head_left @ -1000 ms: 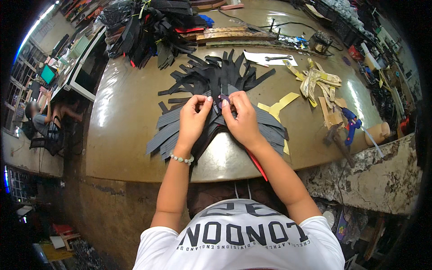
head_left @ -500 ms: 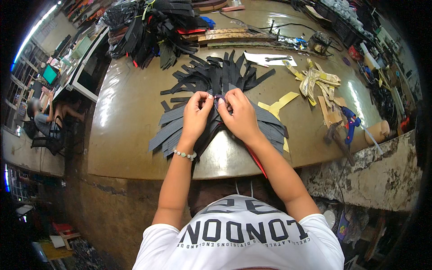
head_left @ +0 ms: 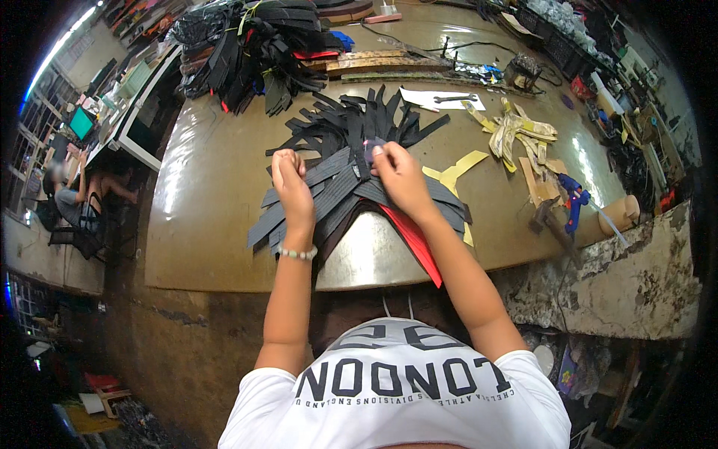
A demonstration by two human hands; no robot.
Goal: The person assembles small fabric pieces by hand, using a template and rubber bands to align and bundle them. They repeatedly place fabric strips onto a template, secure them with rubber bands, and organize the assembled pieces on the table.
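A pile of dark grey ribbed strips [head_left: 323, 196] fans out on the table in front of me, and a bundle of black strips [head_left: 340, 123] spreads behind it. My right hand [head_left: 402, 178] pinches a small dark purple piece [head_left: 371, 148] with a pinkish spot, just above the pile's middle. My left hand [head_left: 294, 187] is raised over the left part of the grey strips, its fingers curled closed; whatever they hold, if anything, is hidden. A red strip [head_left: 415, 243] with a dark edge runs from the pile to the table's near edge.
Right of the pile lie a yellow Y-shaped piece [head_left: 456, 169], stacked yellowish pieces [head_left: 520, 133], a hammer [head_left: 550, 217] and a blue glue gun [head_left: 573, 200]. A wrench [head_left: 455, 98] rests on white paper. Bundled black strips [head_left: 262, 52] are heaped far left. Another person [head_left: 71, 196] sits left.
My hands were together at the pile's middle; the left has drawn away to the left. My right hand has shifted slightly right with the purple piece. More of the red strip shows.
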